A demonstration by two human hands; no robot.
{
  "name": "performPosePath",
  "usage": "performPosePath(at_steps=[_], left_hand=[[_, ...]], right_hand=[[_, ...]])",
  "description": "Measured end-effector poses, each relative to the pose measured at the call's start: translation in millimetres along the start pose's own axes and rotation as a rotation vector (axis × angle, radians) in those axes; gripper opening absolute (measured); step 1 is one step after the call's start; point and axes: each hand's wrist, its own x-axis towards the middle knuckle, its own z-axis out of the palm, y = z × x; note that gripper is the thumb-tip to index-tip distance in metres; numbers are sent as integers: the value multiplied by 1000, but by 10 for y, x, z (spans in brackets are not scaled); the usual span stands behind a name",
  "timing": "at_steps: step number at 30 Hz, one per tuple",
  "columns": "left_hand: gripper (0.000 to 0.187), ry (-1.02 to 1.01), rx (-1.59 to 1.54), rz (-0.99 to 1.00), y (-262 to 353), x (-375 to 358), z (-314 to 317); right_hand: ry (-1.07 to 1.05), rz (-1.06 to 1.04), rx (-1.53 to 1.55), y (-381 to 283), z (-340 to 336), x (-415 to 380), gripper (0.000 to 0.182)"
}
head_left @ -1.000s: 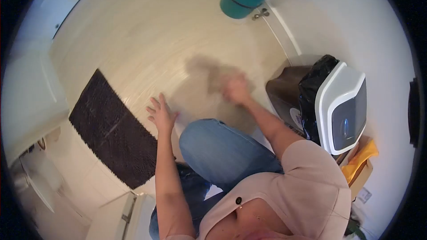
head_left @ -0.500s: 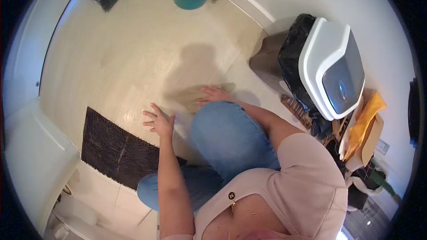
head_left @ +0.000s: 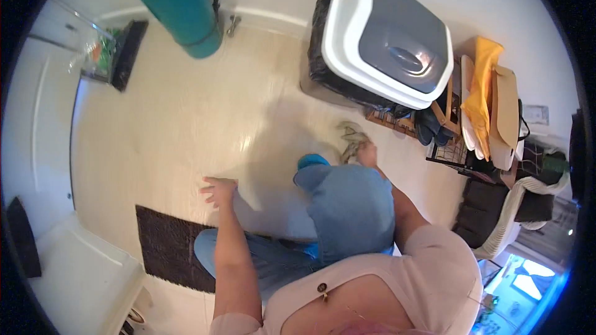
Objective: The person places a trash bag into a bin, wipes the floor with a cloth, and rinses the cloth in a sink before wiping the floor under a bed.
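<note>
My left hand [head_left: 220,191] has its fingers spread at the pale floor [head_left: 186,142], just beyond the dark brown mat [head_left: 164,248]. It holds nothing. On the other side of my bent knee, my right hand [head_left: 367,154] grips a crumpled, greenish-beige cloth [head_left: 352,136] low at the floor. The cloth is smeared by motion, and the knee covers part of the area around that hand. A bright blue shoe tip [head_left: 313,161] shows in front of the knee.
A bin with a white-and-grey lid [head_left: 403,37] stands ahead to the right, beside a wooden rack [head_left: 391,121] and a yellow envelope [head_left: 481,99]. A teal fire extinguisher [head_left: 180,6] is at the far wall, near a doorstop [head_left: 233,26]. A white appliance [head_left: 81,260] borders the left.
My right hand has swung right, toward the bin, with the cloth in it. My left hand stays spread at the floor. The head view has turned and tilted up, revealing more of the room.
</note>
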Motion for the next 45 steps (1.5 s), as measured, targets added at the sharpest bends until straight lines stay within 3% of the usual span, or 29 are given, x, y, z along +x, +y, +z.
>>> performPosePath(at_steps=[1,3,4,5,6,7,9,12,13,16,18,19,22,24,26,28,31,34,36,38,39,41,44,45], left_hand=[[105,15,-26,-58,144,-8,-68],[92,128,-37,462,540,-148,-207],[79,190,-343,783,859,-308,-207],[71,-53,-664,975,1253,-626,-439],[63,-180,-737,1089,1616,-895,-594],[61,-373,-932,1143,1892,-1262,-760],[61,-485,-1060,1295,2248,-1729,-1025],[62,-531,-1135,1443,2645,-2018,-1188],[63,-558,-1145,1493,2697,-2060,-1217],[65,-524,-1133,1322,2623,-1948,-1421],[64,-420,-1210,1256,2413,-1758,-1566],[62,-522,-1250,1150,2221,-1650,-1675],[47,-350,-1353,899,1610,-1028,-1903],[48,-350,-1421,902,1214,-724,-2191],[52,-102,-1397,986,827,-199,-2362],[58,290,-1252,985,837,-778,-2612],[60,631,-1019,1217,899,-1210,-2782],[60,833,-278,1238,1069,-1549,-2747],[62,900,-255,1254,1184,-1528,-2662],[64,930,-240,1257,1208,-1480,-2611],[65,932,-239,1257,1196,-1460,-2617],[70,933,-235,1235,1196,-1466,-2626],[75,945,-254,1203,1221,-1495,-2600],[76,946,-260,1199,1231,-1498,-2602]], right_hand=[[268,-63,253,39,-64,0,50],[449,-144,558,23,-233,156,47],[477,-197,619,-9,-340,279,46],[502,-250,676,-24,-446,397,45],[521,-305,730,-23,-530,460,44],[392,-199,719,-11,-598,491,44],[130,-5,687,-67,-707,599,45],[225,-190,683,-196,-773,423,41],[249,-418,680,-235,-721,418,35],[70,-183,548,-579,-665,143,26],[35,-373,663,-608,-251,221,26],[-20,-489,646,-714,-215,171,27],[-207,-778,390,-1035,-65,64,27],[-271,-776,312,-1381,-186,-92,25],[-63,-741,634,-1531,-184,-195,24],[38,-787,395,-1429,13,-26,34],[156,-930,32,-1195,370,161,41],[291,-1168,-64,-915,943,479,49],[271,-1203,-130,-912,1004,892,52],[118,-762,-342,-1076,723,1354,53],[203,-551,-248,-1185,458,1542,52],[753,-456,-259,-1166,494,2144,59],[780,-331,-245,-1551,787,2391,52],[584,-494,-169,-1744,861,2345,52]])
